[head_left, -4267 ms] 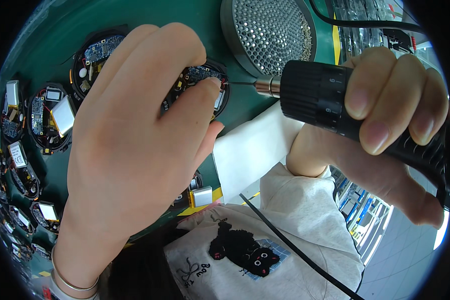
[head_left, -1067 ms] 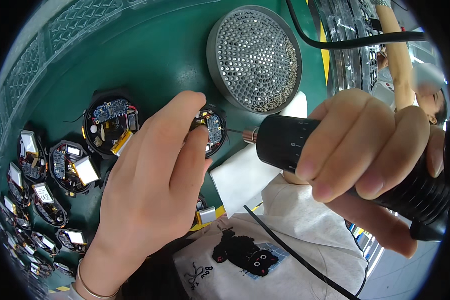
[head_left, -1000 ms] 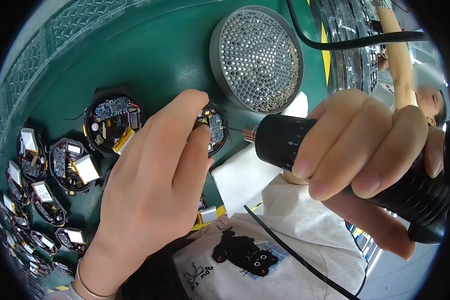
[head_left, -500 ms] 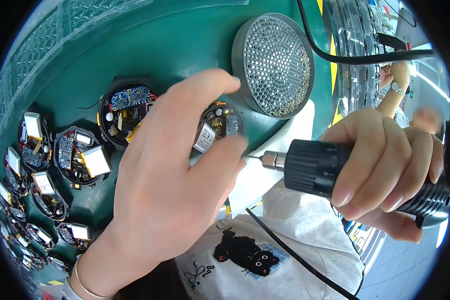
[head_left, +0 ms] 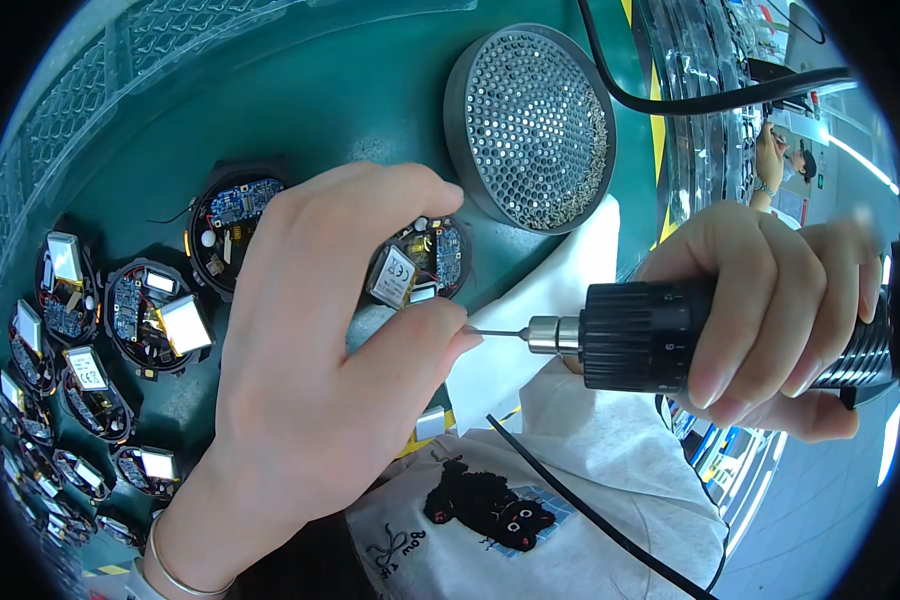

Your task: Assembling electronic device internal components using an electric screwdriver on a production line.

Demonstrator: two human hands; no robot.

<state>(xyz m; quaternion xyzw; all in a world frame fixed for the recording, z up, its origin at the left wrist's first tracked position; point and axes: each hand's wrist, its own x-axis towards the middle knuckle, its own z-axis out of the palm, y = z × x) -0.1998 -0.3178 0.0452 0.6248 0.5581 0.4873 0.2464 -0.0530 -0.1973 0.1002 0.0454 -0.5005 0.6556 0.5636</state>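
My right hand (head_left: 760,310) is wrapped round a black electric screwdriver (head_left: 640,335), held level with its thin bit (head_left: 498,332) pointing left. The bit's tip meets the fingertips of my left hand (head_left: 320,360), where the thumb presses against another finger. Whatever lies in that pinch is hidden. My left index finger curves out above a round circuit-board assembly (head_left: 448,255) with a white battery pouch (head_left: 394,277). Partly behind my left hand sits a larger round black housing (head_left: 232,225) with a blue board.
Several similar open housings (head_left: 160,315) with boards and batteries crowd the left side of the green mat (head_left: 360,90). A round grey screw tray (head_left: 530,130) full of holes stands at the back. A white sheet (head_left: 530,300) lies beneath the bit. Black cables (head_left: 710,100) cross the right side.
The screwdriver's bit has moved slightly left and down, against my left fingertips. My left thumb has lowered and drawn back left, uncovering more of the round assembly. The view has shifted slightly.
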